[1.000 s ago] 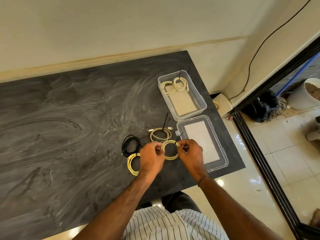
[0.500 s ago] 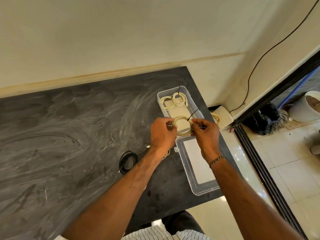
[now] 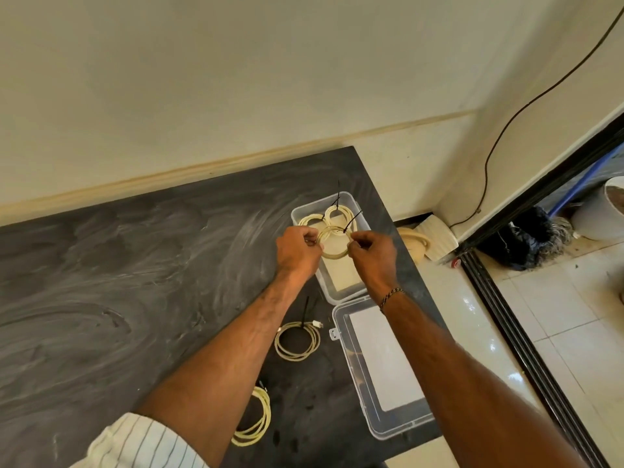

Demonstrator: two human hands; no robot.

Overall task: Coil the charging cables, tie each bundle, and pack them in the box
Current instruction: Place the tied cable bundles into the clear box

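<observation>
Over the clear plastic box (image 3: 351, 201) we see a cream coiled cable (image 3: 332, 243), round and tied with a thin black tie (image 3: 351, 221), pinched by our left hand (image 3: 297, 249) and right hand (image 3: 373, 253), two more cream coils (image 3: 339, 212) inside the box, a flat clear lid (image 3: 381, 369) just nearer than the box on the smeared dark tabletop (image 3: 118, 298).

dark table (image 3: 101, 298) | black wire (image 3: 506, 130) on wall | white bucket (image 3: 604, 214) on tiled floor (image 3: 557, 315)

Cream wall (image 3: 236, 79), dark smeared tabletop (image 3: 101, 282), glossy tiled floor (image 3: 557, 332), black door track (image 3: 540, 366).
</observation>
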